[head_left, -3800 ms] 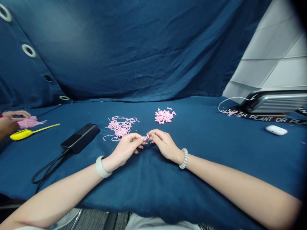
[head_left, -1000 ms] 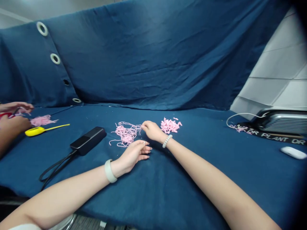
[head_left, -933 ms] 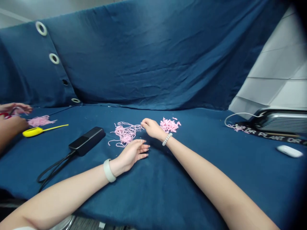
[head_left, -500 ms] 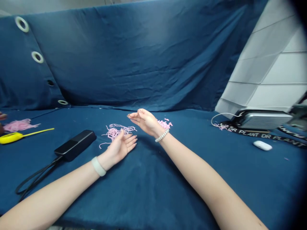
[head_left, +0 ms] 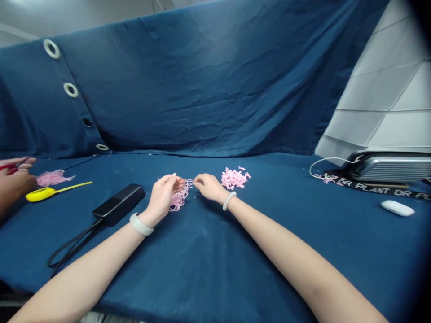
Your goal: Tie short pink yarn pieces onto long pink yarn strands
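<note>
My left hand (head_left: pixel 163 196) pinches strands of pink yarn above a loose tangle of the same yarn (head_left: pixel 179 200), which hangs partly under its fingers. My right hand (head_left: pixel 208 187) is just to the right, with its fingertips closed on a strand running across from the left hand. Beyond that hand, a small heap of short pink yarn pieces (head_left: pixel 234 178) lies on the blue cloth-covered table (head_left: pixel 215 264), apart from both hands.
A black power bank (head_left: pixel 118 204) with a black cable lies left of my left hand. Further left are a co-worker's hand (head_left: pixel 15 181) with red-handled scissors (head_left: pixel 11 168), pink yarn (head_left: pixel 52 178) and a yellow tool (head_left: pixel 42 194). A silver device (head_left: pixel 390 166) and white case (head_left: pixel 397 207) sit right.
My hands have turned from open, palm-up positions to palm-down pinches. They have closed on the yarn, and the tangle has gathered under them. The view has shifted slightly.
</note>
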A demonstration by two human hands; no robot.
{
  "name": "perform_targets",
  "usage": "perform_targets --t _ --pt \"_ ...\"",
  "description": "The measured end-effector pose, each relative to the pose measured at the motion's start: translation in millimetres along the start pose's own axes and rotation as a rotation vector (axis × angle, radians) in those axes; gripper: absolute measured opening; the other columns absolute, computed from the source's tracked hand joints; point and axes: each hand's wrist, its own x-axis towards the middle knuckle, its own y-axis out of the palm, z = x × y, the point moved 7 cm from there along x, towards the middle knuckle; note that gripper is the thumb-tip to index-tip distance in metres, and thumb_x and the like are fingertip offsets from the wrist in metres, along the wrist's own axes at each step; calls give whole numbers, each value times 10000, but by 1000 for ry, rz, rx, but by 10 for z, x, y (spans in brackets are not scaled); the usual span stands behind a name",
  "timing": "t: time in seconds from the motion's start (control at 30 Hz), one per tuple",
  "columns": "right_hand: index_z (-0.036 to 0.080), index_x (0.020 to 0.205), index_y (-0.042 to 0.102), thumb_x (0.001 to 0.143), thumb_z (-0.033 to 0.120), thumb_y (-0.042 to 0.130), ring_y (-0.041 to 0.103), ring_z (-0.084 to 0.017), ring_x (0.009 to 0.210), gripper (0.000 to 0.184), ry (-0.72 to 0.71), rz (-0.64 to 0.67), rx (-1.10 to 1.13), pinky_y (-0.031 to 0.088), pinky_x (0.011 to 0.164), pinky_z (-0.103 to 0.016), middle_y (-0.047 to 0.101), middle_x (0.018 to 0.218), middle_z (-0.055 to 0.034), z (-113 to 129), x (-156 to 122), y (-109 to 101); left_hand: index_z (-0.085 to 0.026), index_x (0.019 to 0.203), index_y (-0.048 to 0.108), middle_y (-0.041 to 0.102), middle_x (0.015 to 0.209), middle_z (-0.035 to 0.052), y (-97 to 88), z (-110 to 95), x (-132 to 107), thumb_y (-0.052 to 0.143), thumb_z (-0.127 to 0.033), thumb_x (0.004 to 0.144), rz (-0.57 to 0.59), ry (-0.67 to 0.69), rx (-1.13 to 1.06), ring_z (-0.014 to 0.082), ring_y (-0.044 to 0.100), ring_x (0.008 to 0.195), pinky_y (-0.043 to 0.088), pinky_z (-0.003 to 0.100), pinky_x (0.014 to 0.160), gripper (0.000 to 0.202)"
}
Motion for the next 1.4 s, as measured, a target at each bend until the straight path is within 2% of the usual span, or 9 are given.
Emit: perform_targets --t 0.2,0.3,0.43,0.6,0.83,1.0,1.2,1.3,1.4 --pt "232 1042 665 756 264 646 535 -275 1064 289 -4 81 -198 390 911 -417 587 1139 -119 -32 254 285 -161 989 603 594 1173 149 -73 72 140 584 -404 752 82 217 621 316 459 1194 266 440 1051 340" --pt "247 906 711 686 225 708 531 -287 1072 221 -3 97 -211 386 911 -423 598 1135 -99 -30 357 387 -151 1099 564 492 1319 171 16 323 87 683 -341 654 189 203 752 353 305 1313 145 460 1096 498" --pt "179 662 693 714 172 660 582 -239 957 62 28 29 -145 398 880 -372 660 948 -97 -119 354 326 -138 1130 546 529 1272 195 91 522 27 610 -359 728 290 193 858 348 406 1249 210 454 1071 463" --pt "157 657 637 766 259 597 606 -164 757 155 47 -72 110 444 762 -285 663 715 -37 -219 396 -62 -133 1121 566 483 1321 203 85 563 43 541 -392 786 329 224 944 356 363 1280 179 455 1084 424" --pt "186 827 477 938 258 271 634 -90 810 245 54 -320 589 493 763 -263 648 883 -29 -14 390 -941 -117 1116 591 527 1260 219 88 573 56 530 -405 797 337 269 1008 381 415 1235 246 486 1055 434" --pt "169 761 492 878 137 479 525 -41 492 122 19 -378 1080 494 616 -209 555 600 49 217 239 -1297 -96 1182 548 460 1335 218 143 386 14 533 -416 802 271 339 1022 376 324 1300 169 535 1081 497" --pt "88 792 629 781 -10 565 608 -79 571 117 50 93 886 489 546 -165 652 629 -31 697 117 -599 -153 1398 253 337 1444 178 252 132 -128 607 -430 767 225 252 406 276 400 1284 336 415 1042 775" --pt "85 817 644 808 7 552 604 -71 571 121 98 222 997 499 546 -165 655 655 -33 824 92 -261 -125 1238 471 650 1097 148 371 126 -236 582 -421 799 343 107 174 232 627 982 461 364 888 541" --pt "88 864 630 834 -9 495 572 -49 530 169 136 170 1219 510 554 -170 650 684 -24 786 123 -279 -130 909 633 661 654 38 394 59 -338 545 -424 828 329 82 193 173 639 661 493 312 741 317"
